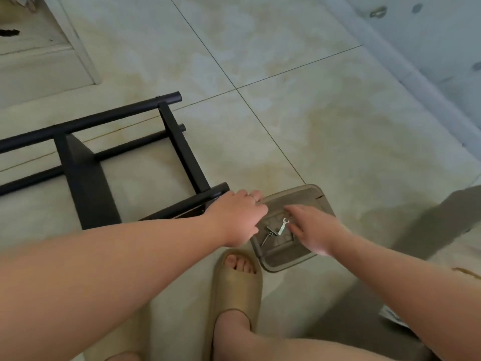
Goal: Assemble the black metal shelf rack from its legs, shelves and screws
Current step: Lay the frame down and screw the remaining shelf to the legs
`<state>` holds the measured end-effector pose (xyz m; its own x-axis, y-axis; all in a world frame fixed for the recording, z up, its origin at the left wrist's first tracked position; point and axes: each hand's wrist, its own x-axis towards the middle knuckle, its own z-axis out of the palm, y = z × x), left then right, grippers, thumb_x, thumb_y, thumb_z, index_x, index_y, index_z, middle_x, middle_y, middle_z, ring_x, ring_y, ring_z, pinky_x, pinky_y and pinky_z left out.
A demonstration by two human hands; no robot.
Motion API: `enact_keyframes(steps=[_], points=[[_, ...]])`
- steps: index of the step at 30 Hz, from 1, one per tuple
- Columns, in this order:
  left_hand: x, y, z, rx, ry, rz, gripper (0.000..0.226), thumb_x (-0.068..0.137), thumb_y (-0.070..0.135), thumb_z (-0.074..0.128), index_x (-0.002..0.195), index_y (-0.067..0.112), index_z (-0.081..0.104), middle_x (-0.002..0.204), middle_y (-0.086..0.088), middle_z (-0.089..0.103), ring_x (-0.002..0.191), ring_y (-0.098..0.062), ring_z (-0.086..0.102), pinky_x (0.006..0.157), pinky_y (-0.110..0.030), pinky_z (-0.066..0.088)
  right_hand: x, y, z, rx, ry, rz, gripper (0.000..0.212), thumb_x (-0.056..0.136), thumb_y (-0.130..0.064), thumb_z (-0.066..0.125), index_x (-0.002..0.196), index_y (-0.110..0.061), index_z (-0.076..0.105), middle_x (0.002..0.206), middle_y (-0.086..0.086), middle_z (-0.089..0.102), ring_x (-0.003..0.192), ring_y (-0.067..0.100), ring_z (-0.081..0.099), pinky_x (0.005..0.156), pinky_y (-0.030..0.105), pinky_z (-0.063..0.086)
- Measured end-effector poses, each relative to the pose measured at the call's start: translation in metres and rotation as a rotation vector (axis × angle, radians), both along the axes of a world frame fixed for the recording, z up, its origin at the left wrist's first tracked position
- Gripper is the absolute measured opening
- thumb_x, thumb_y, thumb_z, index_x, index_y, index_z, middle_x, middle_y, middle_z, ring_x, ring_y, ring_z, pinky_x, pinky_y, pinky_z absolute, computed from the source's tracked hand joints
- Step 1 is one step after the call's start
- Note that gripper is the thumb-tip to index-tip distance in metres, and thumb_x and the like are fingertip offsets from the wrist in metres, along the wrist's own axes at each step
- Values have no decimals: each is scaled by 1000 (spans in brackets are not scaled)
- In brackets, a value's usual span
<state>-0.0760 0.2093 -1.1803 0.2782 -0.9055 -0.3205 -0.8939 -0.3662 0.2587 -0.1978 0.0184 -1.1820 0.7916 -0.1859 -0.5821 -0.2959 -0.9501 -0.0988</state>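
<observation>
Right hand (pixel 315 230), fingers apart, above the tray (pixel 286 264); wrench (pixel 283 226) just beside its fingertips. Left hand (pixel 234 217), fingers curled at the tray rim, hold unclear. Black rack (pixel 86 178) lies just left of them.

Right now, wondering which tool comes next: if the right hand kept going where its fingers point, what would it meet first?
Probably the small wrench in the tray, just ahead of the right hand, though the hand's height above it is unclear. Beyond lies the left hand.
</observation>
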Motion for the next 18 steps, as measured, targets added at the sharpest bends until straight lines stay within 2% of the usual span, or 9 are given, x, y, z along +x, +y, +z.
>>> enact_keyframes(steps=[4,7,12,18], points=[[-9,-2,-26,55,39,-70,33,100,40,49,126,21,55,147,-8,39,117,-29,47,95,-43,41,-14,-11,-36,35,53,-53,35,105,-28,42,138,-19,49,131,1,58,121,26,55,96,41,49],[-12,2,-42,41,15,-101,32,100,42,47,124,22,56,140,-4,46,116,-26,42,93,-41,39,-16,-17,-60,56,89,-91,27,103,-22,44,127,-15,55,121,4,59,112,28,58,90,43,50],[-11,5,-57,-76,17,-90,29,100,43,48,123,28,57,135,2,50,117,-22,40,93,-37,39,-7,-19,-86,116,73,-125,31,99,-21,56,130,-20,62,126,5,62,114,26,59,94,40,51],[-11,7,-65,-114,49,-76,31,100,44,47,125,30,57,140,3,48,120,-22,40,97,-40,40,9,-9,-111,119,145,7,31,96,-19,58,125,-22,64,122,7,64,112,30,61,94,44,52]])
